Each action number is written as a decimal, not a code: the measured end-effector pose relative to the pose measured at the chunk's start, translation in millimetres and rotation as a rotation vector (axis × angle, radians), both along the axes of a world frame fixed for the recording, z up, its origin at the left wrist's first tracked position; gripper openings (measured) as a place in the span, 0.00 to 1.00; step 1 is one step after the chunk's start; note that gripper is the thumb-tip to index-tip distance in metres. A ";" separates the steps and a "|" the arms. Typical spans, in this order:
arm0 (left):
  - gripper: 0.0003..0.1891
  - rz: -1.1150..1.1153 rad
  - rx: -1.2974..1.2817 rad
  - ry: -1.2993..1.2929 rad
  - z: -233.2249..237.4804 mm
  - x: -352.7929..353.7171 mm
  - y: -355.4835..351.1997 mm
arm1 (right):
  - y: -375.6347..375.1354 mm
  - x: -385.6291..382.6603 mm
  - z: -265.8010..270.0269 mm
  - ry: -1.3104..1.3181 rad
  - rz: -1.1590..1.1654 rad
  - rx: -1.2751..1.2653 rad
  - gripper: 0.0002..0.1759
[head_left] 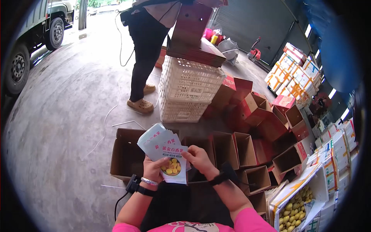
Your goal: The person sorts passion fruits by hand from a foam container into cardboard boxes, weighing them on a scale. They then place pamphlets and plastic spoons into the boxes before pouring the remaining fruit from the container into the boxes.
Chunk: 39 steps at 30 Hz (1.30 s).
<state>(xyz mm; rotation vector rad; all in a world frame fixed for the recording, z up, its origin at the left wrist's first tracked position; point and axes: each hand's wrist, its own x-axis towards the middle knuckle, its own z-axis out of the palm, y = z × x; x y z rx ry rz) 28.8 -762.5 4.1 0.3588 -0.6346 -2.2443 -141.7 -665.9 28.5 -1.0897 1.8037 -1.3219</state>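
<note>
A fanned stack of printed leaflets (164, 149) with pink Chinese lettering and a picture of yellow fruit is held up in front of me. My left hand (153, 169) grips the stack from its lower left, thumb across the front leaflet. At the right edge, my right hand (199, 158) pinches the front leaflet between thumb and fingers. Both wrists wear dark straps. Below and behind the leaflets stand open cardboard boxes, one of them a brown box (127, 154) at the left; the leaflets partly hide its right side.
Ahead, a person (145, 46) stands beside stacked white plastic crates (189, 85) topped with flattened red cartons (201, 54). Several open boxes (255, 108) spread to the right. A foam box of yellow-green fruit (295, 210) sits at lower right. A truck (34, 34) is parked far left.
</note>
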 end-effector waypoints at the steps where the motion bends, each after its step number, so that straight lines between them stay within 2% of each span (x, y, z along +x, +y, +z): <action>1: 0.23 0.009 -0.010 -0.008 -0.3 0.6 -0.7 | -4.3 4.2 0.1 0.003 -0.007 0.002 0.13; 3: 0.19 0.078 0.009 0.029 2.8 0.7 -0.8 | -12.8 8.6 4.5 0.064 0.017 -0.031 0.12; 8: 0.17 0.150 0.061 0.024 -19.9 15.9 -21.5 | -28.5 23.1 -2.2 0.036 0.060 -0.071 0.11; 10: 0.17 0.320 0.004 0.026 -29.4 24.6 -33.3 | -43.2 26.7 -8.2 0.027 0.045 -0.091 0.11; 12: 0.18 0.418 -0.003 -0.149 -38.5 54.1 -52.3 | -62.0 26.7 -11.1 0.197 -0.021 -0.140 0.11; 14: 0.18 0.521 0.074 -0.135 -44.6 87.3 -71.2 | -87.6 25.5 -20.7 0.265 -0.058 -0.137 0.08; 16: 0.20 0.618 0.000 -0.187 -48.8 121.4 -86.7 | -115.6 24.8 -37.0 0.451 -0.085 -0.233 0.09; 18: 0.20 0.678 0.000 -0.184 -46.0 145.1 -86.3 | -133.7 21.8 -51.2 0.556 -0.124 -0.163 0.08; 20: 0.21 0.666 -0.023 -0.219 -41.2 153.1 -81.8 | -136.8 10.9 -63.7 0.655 -0.139 0.089 0.08; 22: 0.22 0.661 -0.042 -0.242 -45.3 151.1 -76.2 | -133.1 -25.3 -116.5 0.807 0.040 0.424 0.08; 24: 0.24 0.563 -0.058 -0.230 -54.9 141.4 -70.3 | -110.3 -6.6 -96.3 0.959 -0.145 0.423 0.12; 25: 0.24 0.522 -0.048 -0.215 -51.5 129.9 -66.0 | -108.1 2.8 -82.9 0.826 -0.087 0.405 0.18; 26: 0.23 0.452 -0.041 -0.224 -55.5 123.0 -63.2 | -104.1 13.2 -82.0 0.727 -0.075 0.144 0.19; 27: 0.23 0.422 -0.018 -0.232 -60.0 113.3 -60.6 | -104.0 28.4 -68.7 0.262 0.057 0.068 0.19; 28: 0.22 0.384 0.004 -0.238 -61.7 102.2 -58.4 | -100.9 48.7 -51.0 0.072 0.174 0.032 0.17; 30: 0.21 0.354 -0.001 -0.185 -52.1 80.8 -53.2 | -100.5 64.0 -39.3 0.026 0.311 0.077 0.15; 34: 0.18 0.359 0.061 -0.067 -45.5 67.1 -55.5 | -101.6 58.7 -33.8 0.149 0.257 0.097 0.11; 37: 0.17 0.411 0.042 -0.111 -59.9 73.2 -59.0 | -101.0 56.0 -36.5 0.111 0.293 0.035 0.08; 39: 0.15 0.452 0.047 -0.184 -74.2 89.1 -65.1 | -109.5 51.7 -48.3 0.212 0.289 -0.059 0.08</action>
